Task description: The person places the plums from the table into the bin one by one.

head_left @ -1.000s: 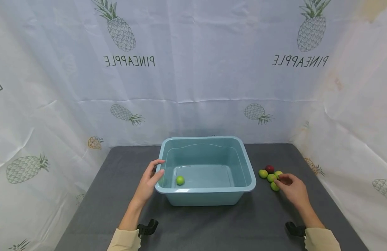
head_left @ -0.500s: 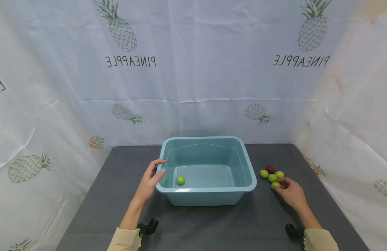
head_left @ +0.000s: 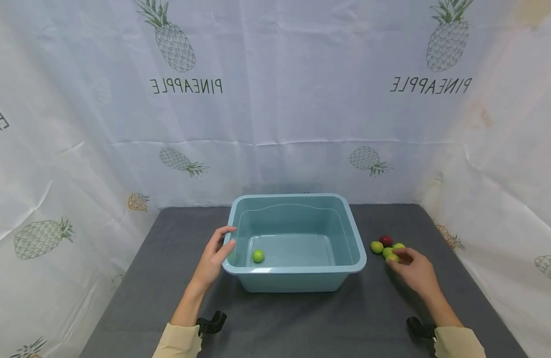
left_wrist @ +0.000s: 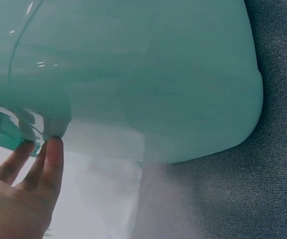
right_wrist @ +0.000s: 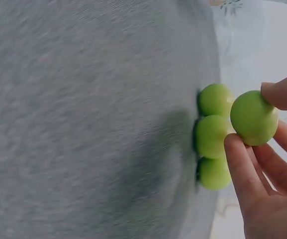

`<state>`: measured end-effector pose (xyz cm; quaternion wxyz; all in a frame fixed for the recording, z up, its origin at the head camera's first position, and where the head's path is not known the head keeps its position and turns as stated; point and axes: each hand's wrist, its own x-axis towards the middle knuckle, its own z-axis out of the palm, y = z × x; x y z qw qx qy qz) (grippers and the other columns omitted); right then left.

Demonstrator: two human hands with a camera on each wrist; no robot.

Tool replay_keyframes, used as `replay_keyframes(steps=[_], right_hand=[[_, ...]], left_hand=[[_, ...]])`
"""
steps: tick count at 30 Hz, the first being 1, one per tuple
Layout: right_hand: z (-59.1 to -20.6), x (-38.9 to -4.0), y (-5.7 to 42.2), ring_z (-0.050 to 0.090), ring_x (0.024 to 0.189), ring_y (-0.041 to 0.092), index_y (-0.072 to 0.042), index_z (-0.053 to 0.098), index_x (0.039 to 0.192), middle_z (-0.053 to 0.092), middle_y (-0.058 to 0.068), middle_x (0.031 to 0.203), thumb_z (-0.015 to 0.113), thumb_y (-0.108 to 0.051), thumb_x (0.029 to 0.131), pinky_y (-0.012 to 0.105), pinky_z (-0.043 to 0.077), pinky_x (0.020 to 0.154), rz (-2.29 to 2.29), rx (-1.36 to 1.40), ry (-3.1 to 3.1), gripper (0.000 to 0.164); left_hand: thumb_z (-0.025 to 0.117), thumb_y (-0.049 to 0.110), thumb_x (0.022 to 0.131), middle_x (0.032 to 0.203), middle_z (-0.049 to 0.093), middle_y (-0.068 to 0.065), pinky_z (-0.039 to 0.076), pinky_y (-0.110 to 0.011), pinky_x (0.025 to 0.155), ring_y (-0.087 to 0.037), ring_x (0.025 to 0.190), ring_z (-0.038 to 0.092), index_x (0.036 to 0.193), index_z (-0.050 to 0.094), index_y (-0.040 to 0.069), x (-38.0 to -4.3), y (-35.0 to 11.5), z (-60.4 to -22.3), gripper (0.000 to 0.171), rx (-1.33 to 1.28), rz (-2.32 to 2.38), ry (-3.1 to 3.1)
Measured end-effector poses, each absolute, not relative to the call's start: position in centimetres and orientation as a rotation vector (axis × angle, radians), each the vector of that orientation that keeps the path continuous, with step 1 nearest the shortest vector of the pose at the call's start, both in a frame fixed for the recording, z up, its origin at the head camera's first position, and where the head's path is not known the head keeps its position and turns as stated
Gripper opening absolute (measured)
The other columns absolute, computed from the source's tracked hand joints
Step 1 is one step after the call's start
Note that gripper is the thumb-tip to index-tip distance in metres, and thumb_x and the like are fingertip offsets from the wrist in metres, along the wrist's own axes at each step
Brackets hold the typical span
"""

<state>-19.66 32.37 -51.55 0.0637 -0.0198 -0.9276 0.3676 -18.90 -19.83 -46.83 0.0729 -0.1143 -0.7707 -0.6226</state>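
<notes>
Around the left rim of a pale blue-green plastic basin (head_left: 293, 271) curls my left hand (head_left: 211, 258), thumb on top and fingers under the edge in the left wrist view. One round green fruit (head_left: 258, 256) lies inside, at the near left of the basin's floor. To the basin's right, my right hand (head_left: 416, 272) pinches a smooth, lime-like green fruit (right_wrist: 254, 118) between thumb and fingertips, raised over the cloth. Just beyond it sit three more green fruits (right_wrist: 214, 137) and a dark red round fruit (head_left: 385, 240), grouped close together.
A dark grey cloth (head_left: 275, 323) covers the table. White curtains (head_left: 293, 109) printed with pineapples close in the back and both sides. A black wrist camera (head_left: 211, 323) is strapped to the left wrist, and another camera (head_left: 420, 328) to the right.
My right hand has come down to the nearest green fruit, closed thumb and fingers on it, and raised it slightly. The left hand has stayed at the basin's rim.
</notes>
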Motion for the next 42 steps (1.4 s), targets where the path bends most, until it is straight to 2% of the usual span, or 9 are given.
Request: replay_keyframes(steps=[5, 8, 13, 16, 22, 30, 35, 38, 42], right_hand=[[-50.7, -19.7, 31.9, 0.065, 0.106, 0.042, 0.003, 0.064, 0.124, 0.065, 0.026, 0.12, 0.072, -0.031, 0.095, 0.036, 0.051, 0.077, 1.112, -0.038, -2.778, 0.046], [-50.1, -19.8, 31.6, 0.064, 0.104, 0.039, 0.002, 0.066, 0.123, 0.066, 0.023, 0.117, 0.074, -0.031, 0.095, 0.025, 0.049, 0.076, 1.12, -0.002, -2.738, 0.043], [-49.0, -20.1, 31.0, 0.062, 0.101, 0.026, -0.001, 0.068, 0.122, 0.067, 0.02, 0.118, 0.075, -0.031, 0.094, 0.012, 0.045, 0.075, 1.146, 0.018, -2.697, 0.042], [-48.3, -20.2, 30.5, 0.06, 0.099, 0.017, -0.002, 0.068, 0.122, 0.066, 0.019, 0.119, 0.075, -0.033, 0.094, 0.011, 0.045, 0.075, 1.166, 0.024, -2.693, 0.042], [-46.3, -20.4, 29.4, 0.06, 0.097, 0.008, -0.003, 0.068, 0.124, 0.066, 0.018, 0.12, 0.074, -0.033, 0.095, 0.015, 0.049, 0.075, 1.243, 0.096, -2.674, 0.043], [-43.7, -20.8, 28.0, 0.061, 0.098, 0.007, -0.002, 0.066, 0.126, 0.066, 0.018, 0.12, 0.074, -0.033, 0.095, 0.015, 0.048, 0.079, 1.296, 0.182, -2.658, 0.045], [-42.6, -21.0, 27.1, 0.059, 0.098, -0.003, -0.002, 0.066, 0.126, 0.065, 0.016, 0.122, 0.074, -0.032, 0.095, 0.012, 0.046, 0.082, 1.318, 0.24, -2.64, 0.044], [-41.9, -21.0, 26.7, 0.057, 0.098, -0.007, -0.004, 0.065, 0.127, 0.065, 0.015, 0.122, 0.073, -0.032, 0.096, 0.014, 0.047, 0.083, 1.315, 0.282, -2.64, 0.043], [-40.9, -21.0, 26.3, 0.06, 0.097, -0.005, -0.005, 0.065, 0.127, 0.066, 0.015, 0.121, 0.073, -0.031, 0.096, 0.017, 0.049, 0.083, 1.317, 0.337, -2.654, 0.042]], left_hand=[[0.054, 0.018, 0.106, 0.151, 0.042, -0.017, 0.036, -0.054, 0.103, -0.036, 0.134, 0.045, 0.14, 0.05, 0.007, -18.8, -19.8, -46.8, 0.036, -0.332, -1.878, -2.317], [0.054, 0.018, 0.106, 0.151, 0.041, -0.017, 0.035, -0.056, 0.104, -0.036, 0.135, 0.044, 0.14, 0.049, 0.007, -18.9, -19.8, -46.8, 0.037, -0.335, -1.889, -2.313], [0.054, 0.019, 0.106, 0.152, 0.04, -0.017, 0.034, -0.057, 0.105, -0.037, 0.135, 0.043, 0.14, 0.049, 0.007, -18.9, -19.8, -46.6, 0.037, -0.332, -1.902, -2.308], [0.054, 0.019, 0.106, 0.152, 0.04, -0.017, 0.034, -0.058, 0.105, -0.036, 0.135, 0.043, 0.141, 0.048, 0.008, -18.9, -19.7, -46.5, 0.037, -0.328, -1.908, -2.312], [0.053, 0.019, 0.106, 0.153, 0.04, -0.018, 0.035, -0.057, 0.104, -0.038, 0.136, 0.043, 0.141, 0.048, 0.007, -19.0, -19.9, -46.7, 0.037, -0.343, -1.899, -2.312], [0.053, 0.019, 0.106, 0.15, 0.042, -0.018, 0.038, -0.053, 0.101, -0.041, 0.131, 0.045, 0.141, 0.049, 0.006, -19.1, -19.9, -46.9, 0.037, -0.345, -1.897, -2.305], [0.053, 0.018, 0.106, 0.15, 0.042, -0.018, 0.041, -0.044, 0.099, -0.04, 0.131, 0.045, 0.141, 0.049, 0.006, -19.1, -20.0, -46.9, 0.037, -0.344, -1.882, -2.309], [0.052, 0.017, 0.107, 0.149, 0.044, -0.02, 0.042, -0.04, 0.097, -0.04, 0.129, 0.046, 0.141, 0.049, 0.005, -19.1, -20.0, -46.9, 0.036, -0.356, -1.883, -2.301], [0.052, 0.017, 0.107, 0.148, 0.044, -0.019, 0.042, -0.04, 0.098, -0.038, 0.128, 0.047, 0.141, 0.049, 0.005, -19.1, -20.0, -46.9, 0.037, -0.369, -1.888, -2.302]])
